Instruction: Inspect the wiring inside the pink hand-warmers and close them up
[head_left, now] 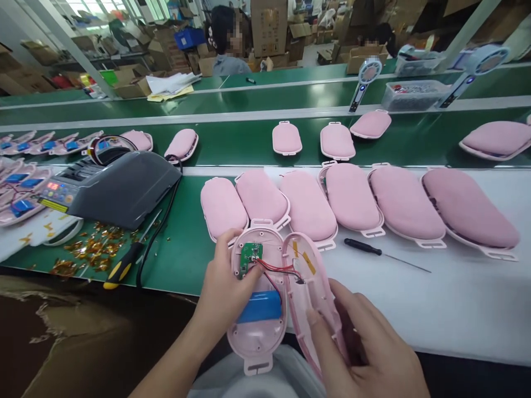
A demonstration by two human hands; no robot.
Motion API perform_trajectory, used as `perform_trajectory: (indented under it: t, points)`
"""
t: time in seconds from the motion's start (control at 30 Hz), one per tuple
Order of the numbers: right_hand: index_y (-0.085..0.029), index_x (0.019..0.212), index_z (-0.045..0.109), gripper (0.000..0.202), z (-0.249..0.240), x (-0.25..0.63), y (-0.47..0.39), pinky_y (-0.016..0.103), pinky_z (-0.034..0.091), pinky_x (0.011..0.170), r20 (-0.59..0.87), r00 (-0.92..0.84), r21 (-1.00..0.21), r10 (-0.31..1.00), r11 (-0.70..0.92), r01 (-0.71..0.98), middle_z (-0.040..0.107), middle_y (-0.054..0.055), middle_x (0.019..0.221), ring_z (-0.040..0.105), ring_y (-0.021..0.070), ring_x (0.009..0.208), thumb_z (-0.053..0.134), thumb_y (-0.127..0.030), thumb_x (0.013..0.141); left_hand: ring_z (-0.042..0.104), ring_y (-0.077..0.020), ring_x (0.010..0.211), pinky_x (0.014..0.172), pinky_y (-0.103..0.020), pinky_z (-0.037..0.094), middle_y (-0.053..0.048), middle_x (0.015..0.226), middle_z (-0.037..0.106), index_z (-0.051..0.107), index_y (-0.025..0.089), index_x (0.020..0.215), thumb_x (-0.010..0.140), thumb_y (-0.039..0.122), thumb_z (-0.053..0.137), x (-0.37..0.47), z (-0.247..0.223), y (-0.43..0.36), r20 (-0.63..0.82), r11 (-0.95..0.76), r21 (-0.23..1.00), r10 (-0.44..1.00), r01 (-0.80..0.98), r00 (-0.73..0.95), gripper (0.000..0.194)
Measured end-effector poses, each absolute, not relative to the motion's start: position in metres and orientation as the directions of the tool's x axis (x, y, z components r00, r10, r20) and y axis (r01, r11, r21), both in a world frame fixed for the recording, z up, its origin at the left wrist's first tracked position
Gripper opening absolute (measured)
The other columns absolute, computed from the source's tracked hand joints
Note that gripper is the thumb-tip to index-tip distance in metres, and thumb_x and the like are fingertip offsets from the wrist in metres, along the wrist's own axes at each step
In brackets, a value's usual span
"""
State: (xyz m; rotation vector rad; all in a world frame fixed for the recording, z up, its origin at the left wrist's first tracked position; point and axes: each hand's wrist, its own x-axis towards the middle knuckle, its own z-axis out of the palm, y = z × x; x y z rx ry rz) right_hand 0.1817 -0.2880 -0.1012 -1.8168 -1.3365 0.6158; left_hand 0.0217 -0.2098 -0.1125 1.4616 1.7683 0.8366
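Note:
My left hand (232, 282) grips a pink plastic housing half (259, 337), its thumb near the green circuit board (250, 257). A blue battery pack (261, 307) lies in the lower part of that half. In my right hand (365, 337) is the other half, a pink cover shell (309, 293), tilted with its inside toward me. Strips of amber tape (309, 262) stick to the inside of the cover. Red and black wires (280, 269) run between the two halves. The fingers of my right hand behind the cover are partly hidden.
Several pink padded units (311, 207) stand in a row beyond my hands. A black screwdriver (363, 246) lies to the right, a yellow-black screwdriver (124, 265) to the left by amber tape scraps (99, 246). A grey tape dispenser (124, 182) stands at left. A person (230, 41) sits across the conveyor.

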Motion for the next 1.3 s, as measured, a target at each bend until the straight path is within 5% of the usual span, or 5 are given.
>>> perform_trajectory:
  t: [0.27, 0.57, 1.0, 1.1, 1.3]
  points:
    - [-0.021, 0.113, 0.059, 0.031, -0.112, 0.16, -0.281, 0.03, 0.053, 0.064, 0.101, 0.272, -0.833, 0.957, -0.068, 0.549, 0.067, 0.007, 0.089, 0.065, 0.0204, 0.075, 0.047, -0.035, 0.088, 0.068, -0.0228, 0.078, 0.06, -0.029, 0.047, 0.0, 0.09, 0.07, 0.043, 0.027, 0.122, 0.079, 0.023, 0.058, 0.033, -0.1, -0.221, -0.037, 0.128, 0.759, 0.987, 0.638, -0.154, 0.046]
    - [-0.02, 0.116, 0.059, 0.034, -0.107, 0.169, -0.287, 0.027, 0.052, 0.058, 0.143, 0.268, -0.771, 0.953, -0.063, 0.633, 0.068, 0.01, 0.096, 0.067, 0.0206, 0.079, 0.048, -0.038, 0.09, 0.065, -0.0247, 0.087, 0.071, -0.036, 0.052, -0.007, 0.107, 0.066, 0.047, 0.03, 0.134, 0.083, 0.015, 0.049, 0.026, -0.104, -0.219, 0.065, -0.074, 0.638, 0.997, 0.767, 0.041, 0.054]
    - [-0.018, 0.114, 0.061, 0.035, -0.108, 0.147, -0.284, 0.03, 0.049, 0.062, 0.151, 0.335, -0.763, 0.93, -0.106, 0.638, 0.064, 0.008, 0.088, 0.059, 0.0195, 0.072, 0.05, -0.039, 0.088, 0.06, -0.0177, 0.077, 0.068, -0.031, 0.054, -0.01, 0.105, 0.054, 0.07, 0.022, 0.101, 0.078, 0.002, 0.048, 0.031, -0.103, -0.227, 0.301, -0.238, 0.553, 0.951, 0.799, 0.075, 0.037]
    - [-0.02, 0.116, 0.058, 0.038, -0.108, 0.143, -0.277, 0.029, 0.051, 0.062, 0.069, 0.3, -0.837, 0.951, -0.109, 0.536, 0.063, 0.007, 0.088, 0.061, 0.0187, 0.072, 0.052, -0.043, 0.087, 0.059, -0.0183, 0.077, 0.068, -0.032, 0.054, -0.01, 0.102, 0.053, 0.069, 0.02, 0.099, 0.08, 0.005, 0.046, 0.031, -0.101, -0.228, 0.284, -0.236, 0.55, 0.955, 0.801, 0.086, 0.033]
    - [-0.026, 0.133, 0.04, 0.052, -0.104, 0.138, -0.272, 0.032, 0.054, 0.085, -0.229, 0.184, -0.964, 0.956, -0.249, 0.092, 0.057, 0.01, 0.129, 0.061, 0.0211, 0.11, 0.043, -0.055, 0.09, 0.057, -0.0205, 0.081, 0.07, -0.034, 0.052, -0.009, 0.101, 0.049, 0.064, 0.018, 0.091, 0.078, 0.012, 0.047, 0.032, -0.092, -0.229, 0.207, -0.261, 0.619, 0.964, 0.741, 0.166, 0.021]
